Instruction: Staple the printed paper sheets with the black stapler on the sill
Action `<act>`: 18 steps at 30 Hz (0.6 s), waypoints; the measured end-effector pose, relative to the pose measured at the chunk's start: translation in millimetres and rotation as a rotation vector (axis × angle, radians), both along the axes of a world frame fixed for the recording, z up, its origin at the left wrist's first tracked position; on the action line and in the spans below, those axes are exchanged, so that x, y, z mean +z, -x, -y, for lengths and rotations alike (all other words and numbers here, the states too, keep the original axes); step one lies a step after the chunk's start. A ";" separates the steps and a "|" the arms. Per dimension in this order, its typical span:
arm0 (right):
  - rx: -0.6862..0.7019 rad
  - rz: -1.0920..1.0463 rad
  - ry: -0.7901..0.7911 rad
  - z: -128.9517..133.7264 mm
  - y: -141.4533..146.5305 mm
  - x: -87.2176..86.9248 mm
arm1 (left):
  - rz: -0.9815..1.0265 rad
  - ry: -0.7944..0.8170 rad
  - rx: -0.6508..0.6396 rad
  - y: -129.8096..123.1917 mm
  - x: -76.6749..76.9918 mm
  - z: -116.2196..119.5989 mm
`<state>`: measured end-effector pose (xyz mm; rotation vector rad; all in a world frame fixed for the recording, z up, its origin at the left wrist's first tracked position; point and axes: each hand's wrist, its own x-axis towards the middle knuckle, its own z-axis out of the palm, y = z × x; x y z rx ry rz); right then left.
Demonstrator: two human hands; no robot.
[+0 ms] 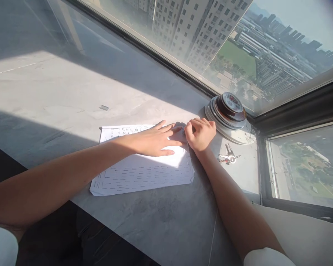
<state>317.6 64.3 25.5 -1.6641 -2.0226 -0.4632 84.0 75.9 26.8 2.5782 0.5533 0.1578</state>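
Observation:
A white sheet of paper [144, 177] with handwritten characters at its top and rows of short dashes lies on the grey stone sill. Across its upper right part my left hand [158, 140] rests flat, palm down, fingers spread and pointing right. Just beyond the sheet's right edge, my right hand [200, 133] is closed with curled fingers, near the left fingertips. What it holds, if anything, is hidden. The sheet's lower corners look slightly bent.
A stack of plates [230, 111] stands in the window corner behind my right hand. Keys on a ring [231, 159] lie right of my right wrist. A small grey piece [103, 108] sits on the sill [72, 92] at the upper left. Window frames border the back and right.

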 end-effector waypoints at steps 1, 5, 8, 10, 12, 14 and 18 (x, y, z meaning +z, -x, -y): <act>-0.001 0.016 0.005 0.1 0.5 -0.1 | 0.004 0.001 0.000 0.0 -0.6 -0.1; -0.015 0.060 0.016 1.4 2.5 0.8 | 0.046 0.010 0.008 0.4 -4.4 -1.0; -0.011 0.093 0.013 3.0 4.3 2.3 | 0.076 0.022 0.016 1.4 -6.4 -1.2; -0.012 0.117 0.014 4.5 6.4 3.4 | 0.089 0.023 0.016 2.3 -6.8 -1.1; -0.016 0.137 0.020 6.4 9.3 4.4 | 0.100 0.023 0.014 3.2 -6.9 -1.0; -0.020 0.146 0.023 8.3 12.4 5.5 | 0.108 0.028 0.013 3.8 -6.9 -1.0; -0.035 0.147 0.047 11.6 17.5 9.1 | 0.107 0.035 0.017 4.2 -5.9 -0.9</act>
